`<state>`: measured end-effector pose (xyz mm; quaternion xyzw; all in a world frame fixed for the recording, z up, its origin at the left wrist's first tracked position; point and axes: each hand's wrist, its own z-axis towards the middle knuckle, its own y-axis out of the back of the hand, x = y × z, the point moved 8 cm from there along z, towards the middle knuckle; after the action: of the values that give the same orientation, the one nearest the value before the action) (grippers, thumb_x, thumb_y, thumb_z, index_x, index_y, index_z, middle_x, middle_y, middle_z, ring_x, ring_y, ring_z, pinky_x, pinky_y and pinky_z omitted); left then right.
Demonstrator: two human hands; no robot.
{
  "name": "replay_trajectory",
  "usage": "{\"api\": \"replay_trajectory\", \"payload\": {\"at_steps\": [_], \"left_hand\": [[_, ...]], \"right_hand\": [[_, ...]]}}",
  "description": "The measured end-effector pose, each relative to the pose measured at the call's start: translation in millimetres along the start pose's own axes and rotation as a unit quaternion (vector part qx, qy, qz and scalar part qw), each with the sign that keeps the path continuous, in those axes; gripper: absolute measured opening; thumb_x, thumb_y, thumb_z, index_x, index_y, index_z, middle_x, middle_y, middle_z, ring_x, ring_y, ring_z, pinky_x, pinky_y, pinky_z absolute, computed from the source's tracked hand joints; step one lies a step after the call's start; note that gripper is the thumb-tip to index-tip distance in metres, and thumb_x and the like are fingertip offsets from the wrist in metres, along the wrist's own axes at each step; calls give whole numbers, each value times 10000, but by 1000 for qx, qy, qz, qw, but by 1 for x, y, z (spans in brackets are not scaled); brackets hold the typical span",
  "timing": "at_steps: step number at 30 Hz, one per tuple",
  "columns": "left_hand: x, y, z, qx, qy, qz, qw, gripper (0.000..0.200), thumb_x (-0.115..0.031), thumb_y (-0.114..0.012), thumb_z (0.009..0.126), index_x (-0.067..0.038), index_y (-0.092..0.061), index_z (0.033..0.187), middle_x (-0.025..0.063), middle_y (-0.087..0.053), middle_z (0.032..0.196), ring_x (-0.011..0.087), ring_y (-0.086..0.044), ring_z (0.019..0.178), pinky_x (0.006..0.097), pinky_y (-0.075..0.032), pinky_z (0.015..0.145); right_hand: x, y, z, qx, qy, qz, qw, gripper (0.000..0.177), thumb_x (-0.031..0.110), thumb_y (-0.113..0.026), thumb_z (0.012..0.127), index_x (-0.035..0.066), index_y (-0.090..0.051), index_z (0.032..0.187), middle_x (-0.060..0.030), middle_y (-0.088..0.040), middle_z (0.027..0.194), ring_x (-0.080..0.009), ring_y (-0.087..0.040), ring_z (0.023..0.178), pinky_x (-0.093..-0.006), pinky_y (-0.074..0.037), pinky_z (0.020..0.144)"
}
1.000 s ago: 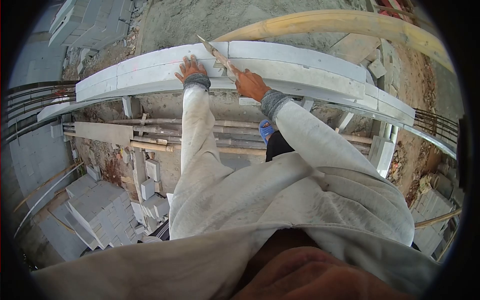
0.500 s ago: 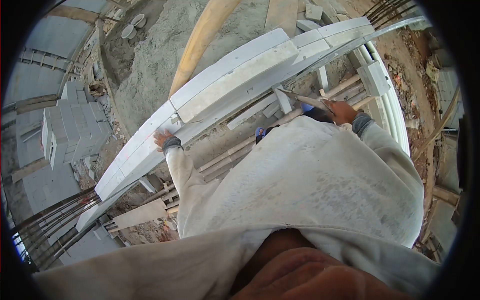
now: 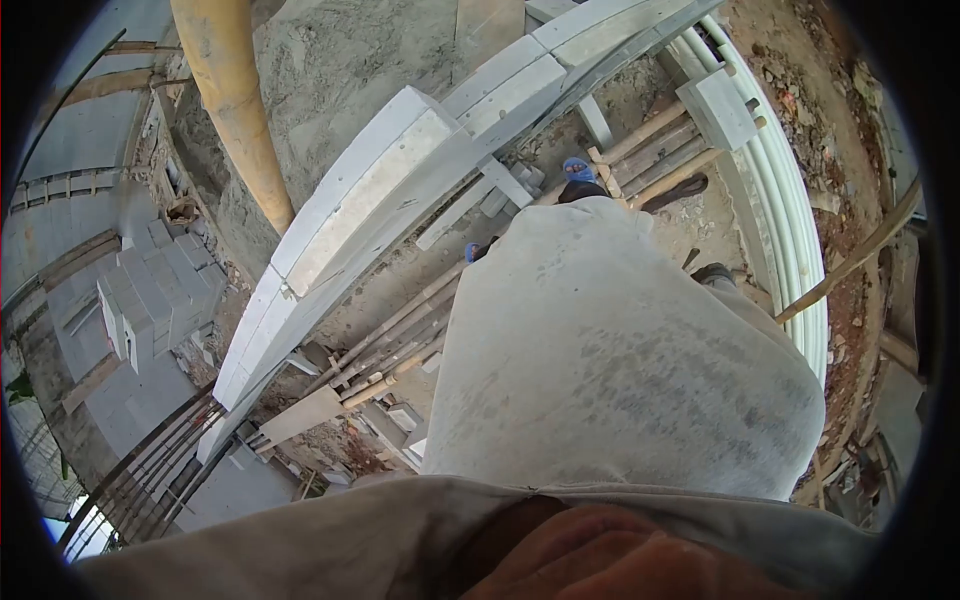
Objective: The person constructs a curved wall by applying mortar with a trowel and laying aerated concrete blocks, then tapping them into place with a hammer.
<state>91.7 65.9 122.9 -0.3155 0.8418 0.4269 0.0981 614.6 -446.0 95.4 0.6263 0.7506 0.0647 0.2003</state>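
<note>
Neither my left hand nor my right hand shows. The grey cuff of my right sleeve [image 3: 715, 273] appears beside the pale shirt [image 3: 620, 350], with a small dark pointed thing [image 3: 691, 258] by it that I cannot make out. A low wall of pale blocks [image 3: 360, 190] runs diagonally in front of me, one thicker block section standing higher at its middle. My feet, in blue footwear [image 3: 577, 170], are beside bamboo poles and planks [image 3: 400, 325] behind the wall.
A yellow pole [image 3: 235, 110] leans beyond the wall over rough grey mortar ground [image 3: 345, 70]. Stacked blocks [image 3: 165, 290] stand at the left, and rebar [image 3: 160, 460] sticks out at the lower left. White pipes [image 3: 790, 240] curve along the right beside a loose block [image 3: 717, 110].
My left hand has left the wall and gone out of view. My right hand, earlier holding a tool, has dropped out of sight. The view has turned and both feet now show more.
</note>
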Motion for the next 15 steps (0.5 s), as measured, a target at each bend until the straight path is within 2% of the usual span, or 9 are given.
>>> {"api": "replay_trajectory", "payload": {"at_steps": [3,7,10,12,14,15], "left_hand": [[-69,-22,-37,-20,-70,28,997,460,-385,-611,819,-41,-574,1122,166,-591,989,277,-560,923,386,-437,812],[-133,-31,-67,-80,-139,46,986,418,-375,-638,800,-43,-630,1055,142,-641,888,252,-602,830,363,-465,751],[-140,-37,-79,-93,-99,18,991,390,-368,-658,786,-45,-672,1004,123,-678,813,233,-634,761,347,-487,705],[-131,-43,-76,-70,-27,-38,996,365,-361,-672,774,-19,-687,901,95,-660,732,191,-591,671,357,-469,663],[-115,-54,-82,-102,-37,-17,994,303,-318,-696,760,-23,-674,827,81,-638,704,176,-558,626,361,-468,629],[-97,-64,-90,-100,-8,-42,994,288,-306,-707,750,-27,-664,809,83,-638,702,178,-563,625,366,-469,628]], "right_hand": [[11,57,13,2,65,-72,995,456,176,-764,619,-19,-596,994,-216,-650,979,-321,-643,933,-422,-511,786],[86,137,25,-19,171,-176,969,464,173,-767,615,-16,-604,1006,-212,-652,989,-310,-644,943,-414,-513,796],[151,183,20,-33,235,-258,937,470,170,-769,613,-14,-610,1015,-209,-654,996,-301,-645,950,-409,-515,803],[194,205,11,-39,267,-313,911,474,169,-770,611,-13,-614,1021,-206,-655,1001,-295,-646,954,-405,-516,808],[236,215,3,-44,288,-376,880,479,167,-771,610,-12,-619,1027,-204,-656,1005,-290,-646,959,-402,-517,813],[257,217,0,-50,295,-409,862,481,166,-772,609,-11,-621,1030,-203,-657,1008,-287,-647,962,-400,-518,815]]}}
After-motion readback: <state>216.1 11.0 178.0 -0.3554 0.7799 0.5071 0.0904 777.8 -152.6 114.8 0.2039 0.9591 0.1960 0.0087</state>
